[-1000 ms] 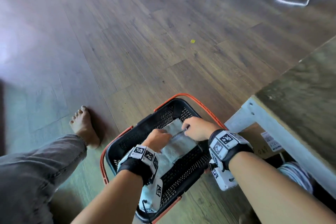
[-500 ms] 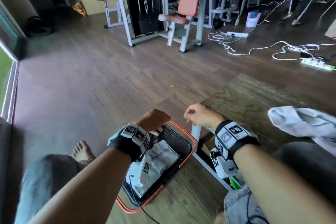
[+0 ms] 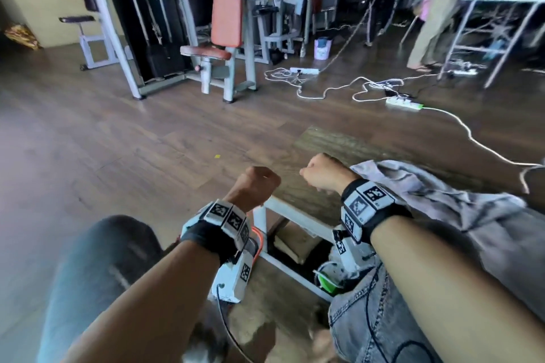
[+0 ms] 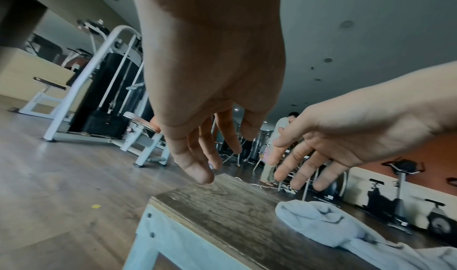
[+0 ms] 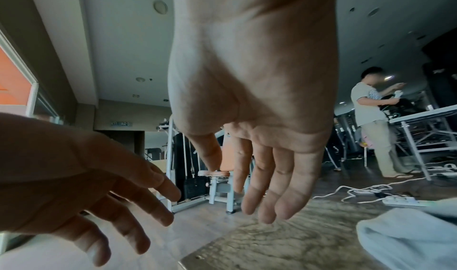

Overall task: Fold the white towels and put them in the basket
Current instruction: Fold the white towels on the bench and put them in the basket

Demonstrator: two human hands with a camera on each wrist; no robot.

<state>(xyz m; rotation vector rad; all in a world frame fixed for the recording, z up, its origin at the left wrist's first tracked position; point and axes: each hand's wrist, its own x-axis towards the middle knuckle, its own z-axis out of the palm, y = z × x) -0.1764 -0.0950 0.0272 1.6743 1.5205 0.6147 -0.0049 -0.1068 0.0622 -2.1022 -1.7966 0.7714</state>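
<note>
A crumpled white towel (image 3: 427, 194) lies on the wooden table (image 3: 324, 141) at the right, partly under my right forearm. It also shows in the wrist views, towel (image 4: 316, 219) and towel (image 5: 408, 241). My left hand (image 3: 255, 186) and right hand (image 3: 321, 172) hover side by side over the table's near left corner. Both are empty, with fingers (image 4: 195, 168) of the left and fingers (image 5: 267, 205) of the right hanging relaxed. Of the basket only a bit of orange rim (image 3: 259, 240) shows behind my left wrist; its inside is hidden.
A gym machine (image 3: 221, 38) stands ahead across the wooden floor. White cables and power strips (image 3: 404, 102) lie on the floor at the right. A person (image 3: 436, 9) stands by a white table at the back right. A cardboard box (image 3: 295, 242) sits under my table.
Both hands let go of the folded towel in the basket and rose to the table's corner. The head view swung up from the basket to the room.
</note>
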